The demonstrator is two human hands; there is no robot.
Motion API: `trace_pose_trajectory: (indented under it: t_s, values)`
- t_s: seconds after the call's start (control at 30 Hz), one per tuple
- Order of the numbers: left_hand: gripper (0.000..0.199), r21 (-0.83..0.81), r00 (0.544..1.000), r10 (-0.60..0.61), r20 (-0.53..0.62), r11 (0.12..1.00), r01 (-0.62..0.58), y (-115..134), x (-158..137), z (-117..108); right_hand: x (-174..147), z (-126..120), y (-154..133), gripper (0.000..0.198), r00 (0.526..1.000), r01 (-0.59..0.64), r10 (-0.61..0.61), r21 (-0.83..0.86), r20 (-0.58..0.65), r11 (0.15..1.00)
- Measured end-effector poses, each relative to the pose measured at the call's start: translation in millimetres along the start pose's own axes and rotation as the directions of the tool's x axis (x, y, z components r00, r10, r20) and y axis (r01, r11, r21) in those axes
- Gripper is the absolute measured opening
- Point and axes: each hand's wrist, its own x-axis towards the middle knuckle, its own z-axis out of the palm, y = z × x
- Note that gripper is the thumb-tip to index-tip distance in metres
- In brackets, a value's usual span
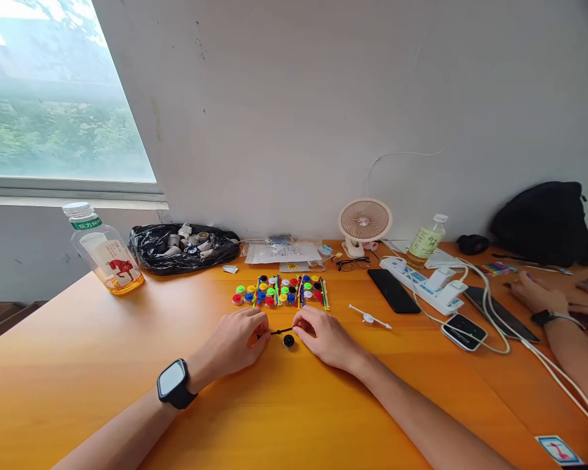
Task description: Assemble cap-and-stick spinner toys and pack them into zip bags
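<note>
My left hand [238, 341] and my right hand [323, 336] rest on the orange table [102, 365], each pinching one end of a thin black stick [279, 331] held level between them. A small black round wheel [289, 341] lies on the table just below the stick, between the two hands. Behind the hands lies a patch of several small coloured wheels and coloured sticks [280, 291]. A white stick with a white wheel on it [369, 317] lies to the right of my right hand. A smartwatch sits on my left wrist.
A tea bottle [105, 251] stands at the left, a black bag of parts [181, 247] behind. Small fan [364, 225], glasses [353, 263], black phone [393, 290], power strip [424, 284] with cables, another phone [464, 330], a second bottle [425, 241]. Another person's hands [543, 297] at the right edge.
</note>
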Motion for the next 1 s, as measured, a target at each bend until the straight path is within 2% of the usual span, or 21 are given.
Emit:
trace_pose_trajectory:
  t_s: [0.17,0.47,0.53,0.63,0.73,0.83,0.93,1.0]
  values:
    - [0.007,-0.048,1.000,-0.008,-0.005,0.999,0.008,-0.4,1.0,2.7,1.9,1.4,0.0,0.005,0.999,-0.030,0.030,-0.055,0.010,0.998]
    - [0.013,-0.122,0.998,0.053,0.030,0.991,-0.049,-4.3,1.1,2.7,-2.4,-9.6,8.1,0.004,0.999,-0.041,0.041,-0.024,0.030,0.999]
    - [0.015,-0.137,0.998,0.060,0.013,0.989,-0.058,-4.4,0.9,3.4,-2.3,-10.7,6.7,0.002,0.999,-0.021,0.021,0.003,0.026,1.000]
    - [0.016,-0.212,0.998,0.056,-0.035,0.975,-0.062,-2.7,0.5,2.4,-0.4,-11.1,4.2,0.014,1.000,-0.024,0.023,0.133,0.009,0.991]
    - [0.018,-0.298,0.994,0.061,-0.095,0.951,-0.087,0.7,0.3,1.8,3.0,-10.8,2.5,0.027,0.996,-0.084,0.082,0.370,0.019,0.925]
    - [0.015,-0.334,0.987,0.090,-0.132,0.934,-0.130,4.3,0.0,4.1,5.3,-11.1,1.6,0.031,0.988,-0.156,0.129,0.593,0.087,0.790]
    - [0.010,-0.336,0.986,0.124,-0.112,0.929,-0.155,7.2,-1.0,6.3,4.7,-10.8,1.3,0.030,0.980,-0.198,0.155,0.677,0.124,0.709]
    - [0.014,-0.328,0.985,0.151,-0.078,0.929,-0.169,8.5,-1.9,6.0,3.4,-9.0,1.1,0.031,0.967,-0.254,0.187,0.709,0.173,0.658]
